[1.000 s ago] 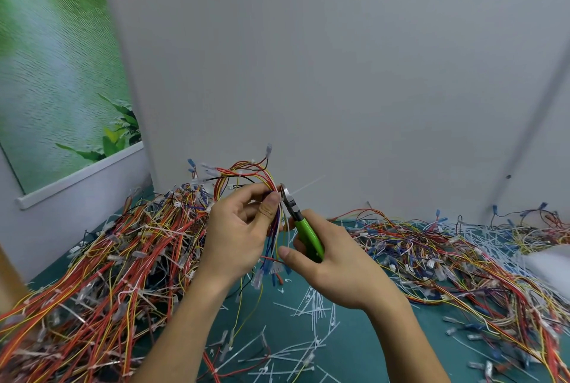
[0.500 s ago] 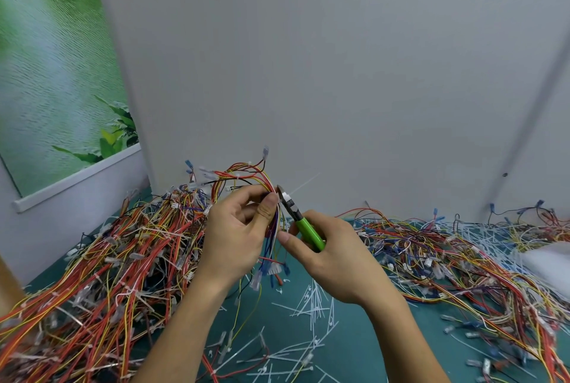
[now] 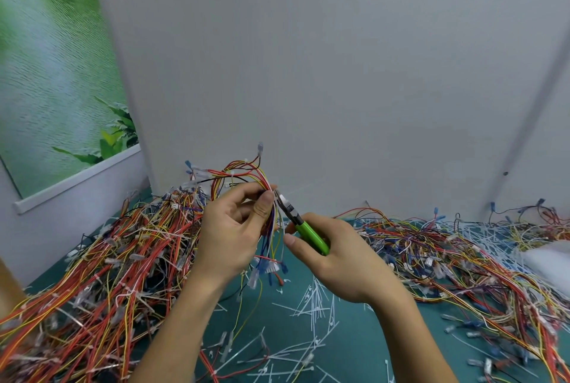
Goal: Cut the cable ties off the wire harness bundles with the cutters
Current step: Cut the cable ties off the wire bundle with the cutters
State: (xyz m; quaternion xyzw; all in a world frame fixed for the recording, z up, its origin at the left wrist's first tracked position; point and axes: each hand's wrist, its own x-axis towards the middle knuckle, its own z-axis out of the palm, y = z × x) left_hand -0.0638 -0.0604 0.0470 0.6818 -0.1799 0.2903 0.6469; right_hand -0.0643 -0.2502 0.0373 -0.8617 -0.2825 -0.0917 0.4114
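Head view: the left hand (image 3: 234, 234) holds a wire harness bundle (image 3: 246, 173) up over the bench (image 3: 354, 351) — thumb and fingers (image 3: 243, 197) pinching its wires. The right hand (image 3: 345, 262) grips the green-handled cutters (image 3: 308, 231), fingers curled round the handles — tip at the bundle, just beside the left thumb.

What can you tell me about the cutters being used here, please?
The cutters are a small hand tool with bright green handles that look like plastic and a dark metal head with a pale patch. The right hand grips the handles, the fingers wrapped round them. The tool is raised above the table and slants up and to the left, its tip at the wire bundle held in the left hand, just beside the thumb. Whether the blades are open cannot be made out.
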